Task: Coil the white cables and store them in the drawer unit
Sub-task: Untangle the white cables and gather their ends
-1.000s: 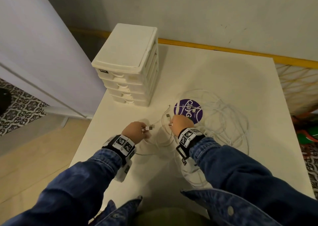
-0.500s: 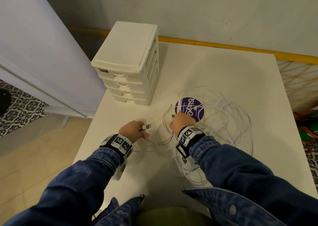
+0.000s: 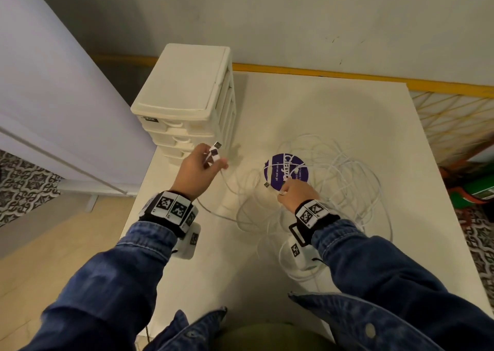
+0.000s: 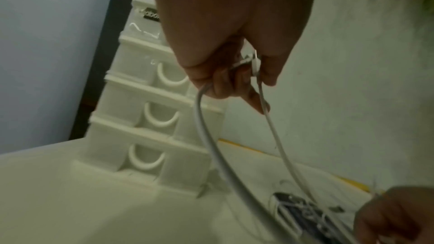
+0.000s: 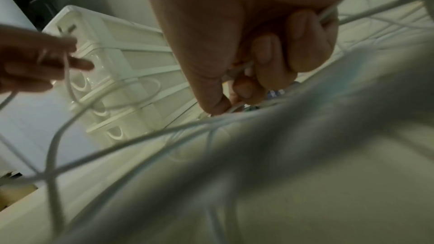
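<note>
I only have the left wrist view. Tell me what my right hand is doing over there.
Observer: The right hand pinches a strand of the white cables at the near edge of the purple disc.
Operator: Report the cable pile.
Observer: It sprawls uncoiled across the table, right of the drawer unit.
Operator: Confirm my left hand's grip.
Observer: The left hand holds two plug ends together, raised before the drawer fronts.

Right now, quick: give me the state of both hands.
Left hand: closed, pinching the cable plugs.
Right hand: closed, gripping strands of the white cables.
</note>
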{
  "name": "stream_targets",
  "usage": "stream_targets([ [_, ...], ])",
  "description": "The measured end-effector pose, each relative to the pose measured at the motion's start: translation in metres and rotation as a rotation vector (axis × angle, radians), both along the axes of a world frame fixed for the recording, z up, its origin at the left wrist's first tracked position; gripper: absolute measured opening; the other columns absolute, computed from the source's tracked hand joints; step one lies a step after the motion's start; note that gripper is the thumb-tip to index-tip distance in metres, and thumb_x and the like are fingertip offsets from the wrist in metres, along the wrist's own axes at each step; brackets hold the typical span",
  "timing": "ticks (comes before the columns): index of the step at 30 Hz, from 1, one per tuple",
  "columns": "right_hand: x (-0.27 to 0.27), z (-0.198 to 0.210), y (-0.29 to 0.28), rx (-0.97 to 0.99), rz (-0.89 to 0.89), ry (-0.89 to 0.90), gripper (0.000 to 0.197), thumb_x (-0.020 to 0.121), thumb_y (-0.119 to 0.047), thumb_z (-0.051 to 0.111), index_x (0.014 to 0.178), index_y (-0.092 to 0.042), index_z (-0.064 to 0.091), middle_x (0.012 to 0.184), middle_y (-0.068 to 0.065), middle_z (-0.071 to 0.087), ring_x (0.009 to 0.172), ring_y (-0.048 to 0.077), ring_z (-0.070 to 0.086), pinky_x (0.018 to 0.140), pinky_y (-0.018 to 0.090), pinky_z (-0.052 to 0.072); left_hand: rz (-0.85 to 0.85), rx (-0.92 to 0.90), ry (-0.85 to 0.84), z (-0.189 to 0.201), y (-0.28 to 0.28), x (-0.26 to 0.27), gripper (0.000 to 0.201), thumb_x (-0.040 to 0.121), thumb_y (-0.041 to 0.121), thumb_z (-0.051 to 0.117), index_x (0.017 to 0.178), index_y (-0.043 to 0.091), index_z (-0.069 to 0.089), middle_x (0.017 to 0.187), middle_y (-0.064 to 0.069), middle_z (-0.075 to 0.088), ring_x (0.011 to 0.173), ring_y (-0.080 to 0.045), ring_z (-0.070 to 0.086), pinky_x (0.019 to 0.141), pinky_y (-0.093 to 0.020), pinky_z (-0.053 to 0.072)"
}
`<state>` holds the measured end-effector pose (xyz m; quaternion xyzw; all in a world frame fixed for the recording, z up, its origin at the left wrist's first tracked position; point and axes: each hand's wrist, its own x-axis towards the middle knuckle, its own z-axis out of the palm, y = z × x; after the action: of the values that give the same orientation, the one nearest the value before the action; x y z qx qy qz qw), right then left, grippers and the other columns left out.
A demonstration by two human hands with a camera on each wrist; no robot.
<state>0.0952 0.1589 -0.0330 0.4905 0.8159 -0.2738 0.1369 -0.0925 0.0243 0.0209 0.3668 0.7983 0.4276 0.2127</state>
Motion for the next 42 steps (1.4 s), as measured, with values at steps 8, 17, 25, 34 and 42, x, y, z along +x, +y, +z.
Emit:
stream_targets([
  [8,-0.004,0.002,-0.011,0.055,0.094,-0.05,0.035,0.089,-0.036,0.053,0.11,-0.009,0.057,0.111,0.009,0.062,0.106,0.029,0.058,0.084,0.035,0.045,-0.033,0.18,0.036,0.048,0.025,0.019,0.02,0.091,0.031,0.058,0.098,0.013,0.058,0.065,0.005,0.055,0.059,-0.011,0.049,0.058,-0.025,0.039],
  [17,-0.014,0.001,-0.014,0.077,0.067,0.041,0.033,0.092,-0.031,0.045,0.11,-0.006,0.056,0.118,0.014,0.059,0.104,0.031,0.059,0.082,0.035,0.045,0.039,-0.014,0.069,0.055,0.002,0.008,0.039,0.099,0.042,0.034,0.097,0.005,0.048,0.072,-0.008,0.055,0.061,-0.026,0.056,0.064,-0.037,0.047],
  [25,-0.003,0.073,-0.01,0.156,-0.045,0.888,0.014,0.092,-0.025,0.05,0.099,-0.013,0.05,0.07,0.003,0.059,0.056,0.018,0.05,0.053,0.032,0.04,-0.03,0.119,-0.188,0.035,0.031,0.046,0.015,0.099,0.029,0.04,0.089,0.021,0.048,0.067,0.003,0.047,0.059,-0.015,0.046,0.057,-0.028,0.039],
  [34,0.024,0.133,-0.006,0.188,-0.109,1.199,0.006,0.093,-0.023,0.05,0.089,-0.02,0.054,0.061,-0.011,0.05,0.052,0.004,0.045,0.054,0.018,0.039,-0.111,0.438,-0.402,0.09,0.07,0.093,0.023,0.098,0.03,0.044,0.078,0.02,0.049,0.054,0.003,0.033,0.038,-0.003,0.029,0.039,-0.016,0.026],
  [42,0.057,0.121,-0.011,0.122,-0.21,1.164,0.021,0.097,-0.013,0.04,0.109,-0.021,0.056,0.063,-0.009,0.043,0.054,0.01,0.037,0.056,0.024,0.035,-0.103,0.515,-0.429,0.089,0.083,0.122,0.016,0.097,0.023,0.048,0.087,0.013,0.055,0.048,0.011,0.053,0.042,-0.002,0.037,0.041,-0.015,0.031],
])
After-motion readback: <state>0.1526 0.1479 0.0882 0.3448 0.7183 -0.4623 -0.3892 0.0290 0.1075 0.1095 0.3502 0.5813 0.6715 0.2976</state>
